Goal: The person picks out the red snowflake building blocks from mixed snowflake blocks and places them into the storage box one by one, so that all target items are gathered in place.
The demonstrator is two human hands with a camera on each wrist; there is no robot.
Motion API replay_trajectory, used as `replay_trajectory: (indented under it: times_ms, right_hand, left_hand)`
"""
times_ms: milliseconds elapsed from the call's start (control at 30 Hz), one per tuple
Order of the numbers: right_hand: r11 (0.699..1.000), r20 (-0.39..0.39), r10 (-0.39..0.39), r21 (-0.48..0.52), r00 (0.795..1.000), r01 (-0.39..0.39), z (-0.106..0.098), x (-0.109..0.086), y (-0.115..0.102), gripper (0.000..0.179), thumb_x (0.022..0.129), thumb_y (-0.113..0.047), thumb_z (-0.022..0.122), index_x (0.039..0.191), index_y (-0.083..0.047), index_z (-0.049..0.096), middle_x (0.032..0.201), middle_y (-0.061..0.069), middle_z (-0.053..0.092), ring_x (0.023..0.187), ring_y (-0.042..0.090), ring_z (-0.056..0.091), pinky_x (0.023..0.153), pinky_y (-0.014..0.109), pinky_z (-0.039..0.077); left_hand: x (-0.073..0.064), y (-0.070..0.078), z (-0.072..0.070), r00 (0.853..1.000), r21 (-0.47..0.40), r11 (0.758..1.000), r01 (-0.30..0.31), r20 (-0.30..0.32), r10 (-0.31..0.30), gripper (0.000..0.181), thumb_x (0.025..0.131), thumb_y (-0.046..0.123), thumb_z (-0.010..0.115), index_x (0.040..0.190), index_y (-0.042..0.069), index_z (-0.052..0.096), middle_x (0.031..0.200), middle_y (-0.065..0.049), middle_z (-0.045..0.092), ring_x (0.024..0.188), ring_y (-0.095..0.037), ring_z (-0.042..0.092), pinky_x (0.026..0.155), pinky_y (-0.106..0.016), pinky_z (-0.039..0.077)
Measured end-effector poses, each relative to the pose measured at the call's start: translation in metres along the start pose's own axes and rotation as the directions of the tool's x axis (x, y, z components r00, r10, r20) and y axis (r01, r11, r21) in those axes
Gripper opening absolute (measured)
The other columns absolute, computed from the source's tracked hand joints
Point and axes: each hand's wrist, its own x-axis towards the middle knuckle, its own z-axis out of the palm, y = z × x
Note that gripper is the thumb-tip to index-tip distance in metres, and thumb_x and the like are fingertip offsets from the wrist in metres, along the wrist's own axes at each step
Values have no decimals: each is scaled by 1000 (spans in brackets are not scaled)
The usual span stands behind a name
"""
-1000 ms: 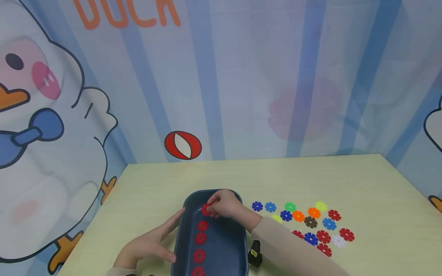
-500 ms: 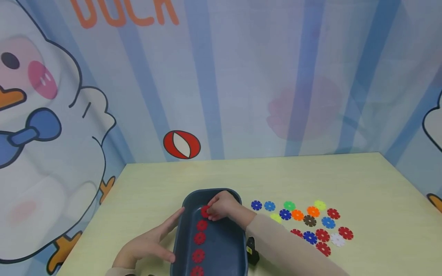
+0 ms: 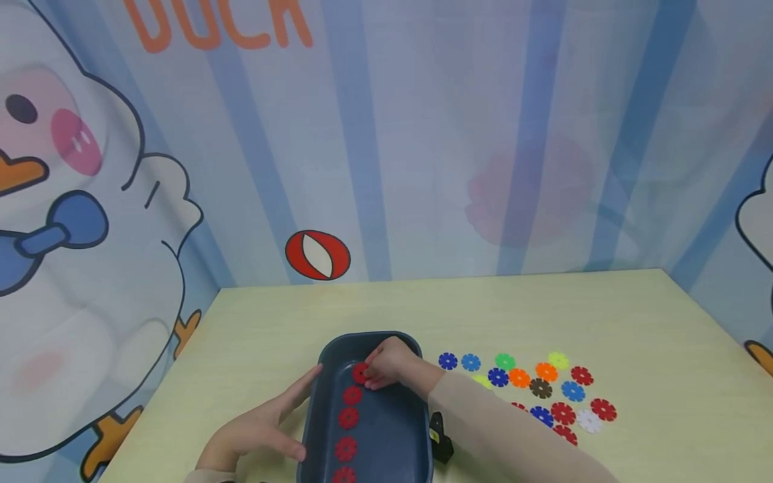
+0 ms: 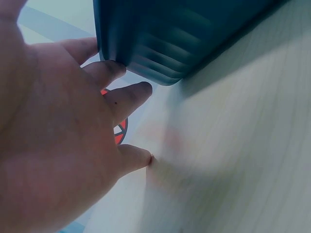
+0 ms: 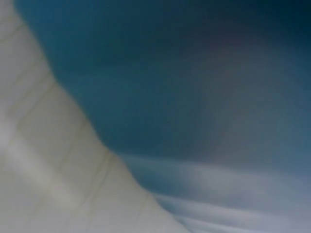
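Note:
A dark blue tray (image 3: 398,429) lies on the table, with a column of red notched plastic discs (image 3: 348,418) along its left side. At the far end of that column my right hand (image 3: 389,362) pinches the right edge of another red notched disc (image 3: 360,373), close over the tray floor. The left hand (image 3: 256,426) is spread along the tray's left side, thumb and fingertips at the rim. In the left wrist view, straight fingers (image 4: 127,99) reach to the ribbed outer wall of the tray (image 4: 160,43). The right wrist view is blurred and hides the fingers.
Loose notched discs in several colours, such as a brown one (image 3: 540,388) and a white one (image 3: 589,421), lie right of the tray. A small black object (image 3: 441,439) sits by the tray's right side. A printed cloth backdrop (image 3: 423,147) rises behind the table (image 3: 513,302).
My right hand has shifted the far red disc slightly toward the near end, closer to the other discs in the column. The left hand keeps its place at the tray.

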Motion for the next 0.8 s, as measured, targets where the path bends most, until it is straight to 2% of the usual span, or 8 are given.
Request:
replay_trajectory:
  times_ms: [400,567,633,700,800]
  right_hand:
    - [999,21,-25,-28,999,26,3,4,0,12,78,15,66,87,9,63,70,14,68,59,17,66,63,34,59]
    - [997,46,-59,-44,997,61,0,3,1,17,77,10,70,94,8,65,76,13,70,64,18,68,64,34,59]
    - [990,78,-112,-74,991,117,-4,1,0,23,78,5,72,99,7,65,82,10,68,67,18,68,67,34,59]
    - [969,119,-192,-131,974,207,-11,-4,-3,29,79,-1,74,105,6,65,89,11,66,73,19,67,70,34,58]
    - [907,195,-319,-220,927,358,-25,-13,-10,36,81,-9,75,113,3,64,102,14,64,84,18,64,75,32,56]
  left_hand:
    - [-3,-1,-1,1000,4,1000,11,-5,-11,112,79,36,79,156,20,1,162,-13,0,146,-42,5,110,-68,7]
    - [-3,-2,-1,1000,15,1000,-4,1,4,110,80,36,78,156,20,1,162,-14,0,145,-43,5,109,-68,8]
    - [-3,-2,-2,1000,21,1000,-9,3,9,109,80,36,78,156,21,1,162,-14,1,145,-43,6,109,-68,9]
    - [-3,-2,-2,1000,23,1000,-13,6,13,109,80,36,77,156,22,1,162,-14,1,145,-43,6,109,-69,9]
    - [-2,-2,-2,1000,21,1000,-14,8,13,109,80,36,77,156,21,1,162,-14,1,145,-43,6,109,-69,9]
